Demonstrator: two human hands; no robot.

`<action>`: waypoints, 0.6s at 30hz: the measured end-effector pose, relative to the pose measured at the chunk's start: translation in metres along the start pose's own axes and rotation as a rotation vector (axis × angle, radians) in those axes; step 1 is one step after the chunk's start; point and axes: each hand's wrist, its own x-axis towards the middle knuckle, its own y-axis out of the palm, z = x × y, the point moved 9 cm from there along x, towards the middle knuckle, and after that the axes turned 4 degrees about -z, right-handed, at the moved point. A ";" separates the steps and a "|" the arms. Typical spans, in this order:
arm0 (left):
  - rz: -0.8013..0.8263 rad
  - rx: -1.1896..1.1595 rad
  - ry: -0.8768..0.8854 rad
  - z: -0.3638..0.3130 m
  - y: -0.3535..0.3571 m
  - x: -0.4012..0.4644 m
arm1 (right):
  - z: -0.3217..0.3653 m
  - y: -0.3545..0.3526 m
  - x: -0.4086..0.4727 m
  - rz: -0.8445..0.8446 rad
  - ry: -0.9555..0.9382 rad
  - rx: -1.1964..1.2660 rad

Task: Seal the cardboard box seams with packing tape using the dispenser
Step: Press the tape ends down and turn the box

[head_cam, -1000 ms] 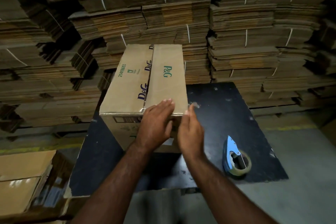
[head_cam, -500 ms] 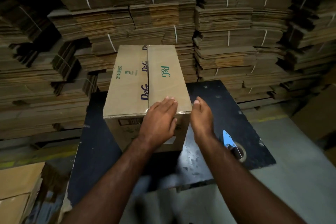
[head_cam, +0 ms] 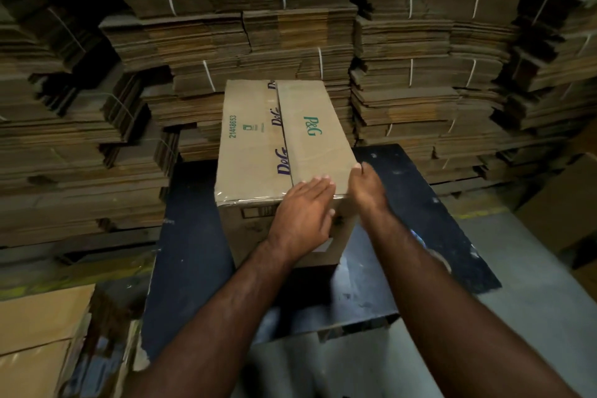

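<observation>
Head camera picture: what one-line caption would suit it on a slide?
Left hand flat on a cardboard box, right hand at its near right corner, on a dark table.

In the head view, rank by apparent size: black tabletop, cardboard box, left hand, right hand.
1. Black tabletop
2. Cardboard box
3. Left hand and right hand: the left looks bigger, but viewing angle differs, so unranked.

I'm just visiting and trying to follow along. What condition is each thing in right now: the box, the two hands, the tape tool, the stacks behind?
cardboard box: flaps closed, clear tape along the near top edge.
left hand: flat, fingers straight, pressing the box's near edge.
right hand: against the box's right corner, grip unclear.
tape dispenser: mostly hidden behind the right forearm, unheld.
flattened cartons: stacked, strapped in bundles.
</observation>
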 end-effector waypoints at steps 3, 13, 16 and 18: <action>-0.065 0.057 0.049 0.013 -0.009 -0.008 | 0.012 -0.002 -0.017 -0.138 -0.216 -0.148; -0.358 -0.211 -0.481 0.133 -0.047 -0.075 | 0.002 -0.001 -0.018 -0.181 -0.297 -0.076; -0.553 -0.712 -0.782 0.147 -0.037 -0.078 | -0.004 -0.001 -0.016 -0.183 -0.166 0.090; -0.648 -0.903 -0.938 0.149 -0.035 -0.082 | -0.007 0.002 -0.018 -0.190 -0.115 0.185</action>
